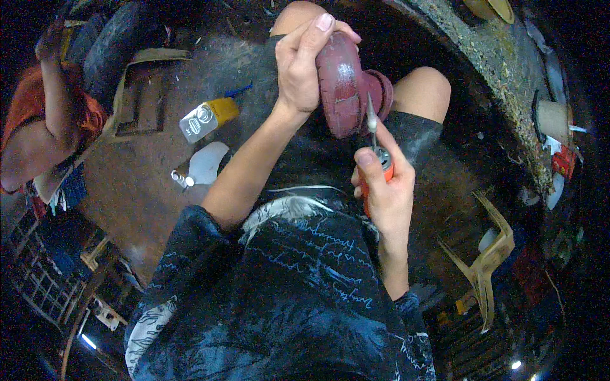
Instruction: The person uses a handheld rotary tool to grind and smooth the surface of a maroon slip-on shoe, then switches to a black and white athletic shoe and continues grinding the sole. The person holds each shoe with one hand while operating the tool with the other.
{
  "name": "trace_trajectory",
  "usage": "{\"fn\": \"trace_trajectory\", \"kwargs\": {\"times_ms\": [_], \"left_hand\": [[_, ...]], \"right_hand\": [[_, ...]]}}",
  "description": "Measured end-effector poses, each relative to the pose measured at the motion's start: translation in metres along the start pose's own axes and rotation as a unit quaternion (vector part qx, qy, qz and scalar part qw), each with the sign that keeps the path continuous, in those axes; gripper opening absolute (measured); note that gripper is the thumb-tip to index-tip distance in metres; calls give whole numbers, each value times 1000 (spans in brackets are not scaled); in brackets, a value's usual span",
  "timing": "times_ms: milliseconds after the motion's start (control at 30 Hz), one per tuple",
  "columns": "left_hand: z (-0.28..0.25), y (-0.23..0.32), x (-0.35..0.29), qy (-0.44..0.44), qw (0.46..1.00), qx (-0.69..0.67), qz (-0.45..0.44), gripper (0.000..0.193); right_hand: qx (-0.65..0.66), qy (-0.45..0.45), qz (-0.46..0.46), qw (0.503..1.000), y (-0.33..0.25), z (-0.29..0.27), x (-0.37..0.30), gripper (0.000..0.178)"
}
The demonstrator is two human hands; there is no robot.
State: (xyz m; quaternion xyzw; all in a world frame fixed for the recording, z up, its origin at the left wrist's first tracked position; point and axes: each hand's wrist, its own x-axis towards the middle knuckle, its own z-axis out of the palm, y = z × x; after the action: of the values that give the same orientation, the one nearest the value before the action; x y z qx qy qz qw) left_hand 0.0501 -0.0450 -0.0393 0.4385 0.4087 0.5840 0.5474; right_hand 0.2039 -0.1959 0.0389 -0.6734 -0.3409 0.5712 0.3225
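Dark red pipe elbow (340, 82) is seen at roughly 12 o'clock in the frame, raised over the person's bare knees (422, 89), its flanged mouth turned toward 3 o'clock. It is gripped by the left hand (302, 63), whose fingers are wrapped and pressed tight over the curved back of the casting; the thumb side is hidden behind it. One screwdriver (375, 143) is clasped in the right hand (387, 190), fingers closed round the orange handle and the thumb laid along it. The shaft's long axis runs nearly upright, handle at 6 o'clock, tip at 12 o'clock, and the tip is set against the neck of the elbow just beside the flange; whether it sits in a slot cannot be told. From the right-hand grip the elbow lies at about 11 o'clock, close by, and the left hand is plainly the nearer of the two, being on it. Counted: one elbow, one screwdriver, two hands at work. On the earth floor at 9 to 10 o'clock of the elbow, two containers are noted well apart from the hands: a yellow-and-grey tin (206, 117) on its side and a white plastic bottle (203, 165), also lying down. Another person in an orange top (38, 120) is seen at the far 9 o'clock edge. Folded cardboard (486, 260) lies at 4 o'clock.
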Motion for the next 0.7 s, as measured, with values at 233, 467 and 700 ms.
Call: {"fn": "trace_trajectory", "kwargs": {"times_ms": [233,467,700], "left_hand": [[1,23,-11,-6,992,-15,-123,56],[-6,32,19,-80,994,-69,-27,49],[3,30,17,10,997,64,-31,39]], "right_hand": [[35,-20,-2,999,-6,1,-16,73],[92,-44,-37,994,-10,-15,6,71],[45,-39,11,998,-5,-3,2,72]]}}
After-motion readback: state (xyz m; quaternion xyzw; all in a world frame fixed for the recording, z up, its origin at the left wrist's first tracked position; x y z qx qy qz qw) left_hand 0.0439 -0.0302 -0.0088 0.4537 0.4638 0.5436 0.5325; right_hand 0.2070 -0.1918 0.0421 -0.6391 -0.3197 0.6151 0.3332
